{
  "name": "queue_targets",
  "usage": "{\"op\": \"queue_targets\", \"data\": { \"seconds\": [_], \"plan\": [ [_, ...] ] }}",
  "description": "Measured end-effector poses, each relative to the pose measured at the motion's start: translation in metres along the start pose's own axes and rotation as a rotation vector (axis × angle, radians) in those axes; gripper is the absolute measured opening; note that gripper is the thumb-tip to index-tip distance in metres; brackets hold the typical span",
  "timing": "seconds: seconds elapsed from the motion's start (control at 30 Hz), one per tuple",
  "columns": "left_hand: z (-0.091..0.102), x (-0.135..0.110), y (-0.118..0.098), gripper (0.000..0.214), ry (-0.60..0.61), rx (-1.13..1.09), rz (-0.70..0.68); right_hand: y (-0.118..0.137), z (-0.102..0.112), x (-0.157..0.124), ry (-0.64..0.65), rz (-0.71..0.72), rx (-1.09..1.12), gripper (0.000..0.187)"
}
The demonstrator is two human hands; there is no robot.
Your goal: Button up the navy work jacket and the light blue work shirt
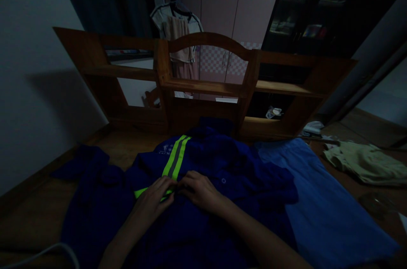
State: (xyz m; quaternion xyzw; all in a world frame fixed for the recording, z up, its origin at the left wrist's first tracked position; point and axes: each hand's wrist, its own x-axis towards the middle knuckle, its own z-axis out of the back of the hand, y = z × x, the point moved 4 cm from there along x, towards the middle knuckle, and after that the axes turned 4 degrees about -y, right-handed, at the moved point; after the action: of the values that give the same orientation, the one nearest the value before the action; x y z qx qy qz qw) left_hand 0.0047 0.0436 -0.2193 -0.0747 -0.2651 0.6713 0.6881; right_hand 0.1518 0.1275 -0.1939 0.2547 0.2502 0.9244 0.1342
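Note:
A dark blue work jacket [203, 154] with yellow-green reflective strips lies spread in front of me. My left hand [159, 192] is closed on the jacket's front beside the lower end of the upright strip. Close to its fingertips, my right hand [199, 188] pinches the same front cloth. Both sets of fingers nearly meet there, and whatever small part sits between them is hidden. A round snap button [223, 180] shows on the cloth to the right of my right hand. Pale lettering [165, 148] marks the chest at the upper left.
A wooden headboard with shelves [203, 86] stands behind the jacket. Light blue cloth [318, 201] lies to the right, with a pale garment [365, 163] beyond it. A white cable [60, 247] curves at the lower left. Clothes hang on a rack [178, 23] farther back.

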Motion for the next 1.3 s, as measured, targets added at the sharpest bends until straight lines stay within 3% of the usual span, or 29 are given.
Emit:
{"op": "queue_targets", "data": {
  "seconds": [0.43, 0.97, 1.3],
  "plan": [
    [-0.0036, -0.0002, 0.0084, 0.017, -0.150, -0.044, -0.117, 0.0011, -0.0045, -0.0002, -0.019, 0.041, -0.088, 0.013],
    [-0.0017, -0.0029, 0.0052, 0.020, -0.090, -0.098, 0.009, 0.0077, 0.0018, 0.0007, -0.039, 0.046, -0.073, 0.011],
    [-0.0039, -0.0026, 0.0087, 0.021, -0.121, -0.089, 0.006, 0.0072, 0.0005, 0.0007, -0.030, 0.045, -0.078, 0.010]
  ]
}}
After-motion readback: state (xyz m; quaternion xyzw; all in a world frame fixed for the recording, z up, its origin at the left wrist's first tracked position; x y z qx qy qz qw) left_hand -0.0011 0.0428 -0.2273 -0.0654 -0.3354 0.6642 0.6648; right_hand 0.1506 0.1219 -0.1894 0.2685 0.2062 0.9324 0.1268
